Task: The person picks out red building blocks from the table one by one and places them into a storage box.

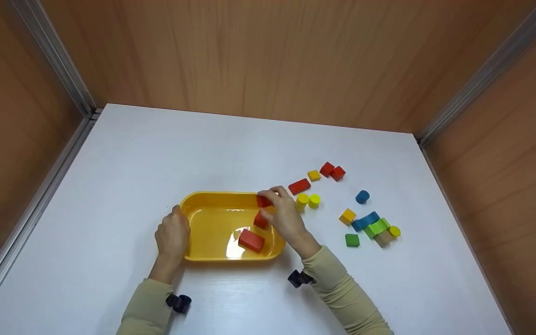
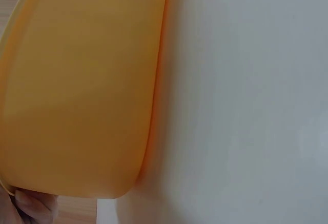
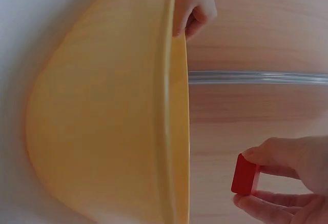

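My left hand [image 1: 172, 234] grips the left end of a yellow plastic tray [image 1: 212, 258], its fingers [image 2: 36, 206] at the rim in the left wrist view. Over the tray's right end, my right hand [image 1: 286, 218] pinches a red block [image 3: 245, 175] between thumb and fingertips. The right wrist view has this block raised above the rim. Inside the tray lie a red rectangular block [image 1: 251, 240] and a smaller red block [image 1: 261, 220], the latter just below my right thumb.
Right of the tray stand two yellow cylinders [image 1: 314, 201]. Beyond them lie a long red block [image 1: 299, 186], a yellow cube [image 1: 313, 175] and two red cubes [image 1: 327, 169]. Farther right are a blue cylinder [image 1: 362, 197], a green block [image 1: 352, 240] and a cluster with a blue arch [image 1: 365, 220].
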The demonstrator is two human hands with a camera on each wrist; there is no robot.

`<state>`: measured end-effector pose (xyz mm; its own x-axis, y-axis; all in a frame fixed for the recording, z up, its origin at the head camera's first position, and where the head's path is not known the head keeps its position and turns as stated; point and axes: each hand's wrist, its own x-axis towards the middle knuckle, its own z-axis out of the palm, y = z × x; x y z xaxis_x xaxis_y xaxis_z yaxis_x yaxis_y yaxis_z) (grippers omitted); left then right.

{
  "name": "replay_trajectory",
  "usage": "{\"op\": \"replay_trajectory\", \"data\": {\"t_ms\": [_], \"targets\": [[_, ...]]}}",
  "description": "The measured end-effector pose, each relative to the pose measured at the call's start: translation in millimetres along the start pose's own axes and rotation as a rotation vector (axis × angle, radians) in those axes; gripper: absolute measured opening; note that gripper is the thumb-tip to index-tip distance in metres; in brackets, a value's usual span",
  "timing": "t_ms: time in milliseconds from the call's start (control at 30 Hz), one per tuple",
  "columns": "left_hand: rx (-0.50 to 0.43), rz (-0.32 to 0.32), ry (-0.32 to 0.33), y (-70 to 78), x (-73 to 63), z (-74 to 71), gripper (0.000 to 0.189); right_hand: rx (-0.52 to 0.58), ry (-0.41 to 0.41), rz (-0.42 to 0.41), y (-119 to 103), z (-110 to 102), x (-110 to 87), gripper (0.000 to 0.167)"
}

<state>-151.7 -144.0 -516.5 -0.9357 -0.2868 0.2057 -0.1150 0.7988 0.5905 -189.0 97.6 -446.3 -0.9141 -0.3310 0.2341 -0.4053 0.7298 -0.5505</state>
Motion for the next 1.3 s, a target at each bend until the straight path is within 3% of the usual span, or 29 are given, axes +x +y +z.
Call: {"op": "replay_trajectory", "data": {"t_ms": [167,433,800,1167,1300], "targets": [[-0.003,0.006,0.001,-0.5,0.0,0.6,0.018,0.027,-0.088,-0.020,-2.9,16.3,3.5,0.034],[-0.017,0.058,0.011,-0.2,-1.8,-0.4,0.016,-0.054,-0.141,-0.166,2.8,41.8,10.4,0.029],[-0.011,0.029,0.004,-1.0,-0.9,0.8,0.019,-0.091,-0.380,-0.069,6.7,59.9,22.5,0.032],[0.000,0.013,0.000,-0.2,-0.8,0.7,0.020,-0.183,-0.448,-0.114,10.7,70.9,29.8,0.017],[0.002,0.036,0.013,-0.6,-1.1,0.8,0.017,-0.259,-0.404,-0.212,12.5,74.3,30.7,0.015]]}}
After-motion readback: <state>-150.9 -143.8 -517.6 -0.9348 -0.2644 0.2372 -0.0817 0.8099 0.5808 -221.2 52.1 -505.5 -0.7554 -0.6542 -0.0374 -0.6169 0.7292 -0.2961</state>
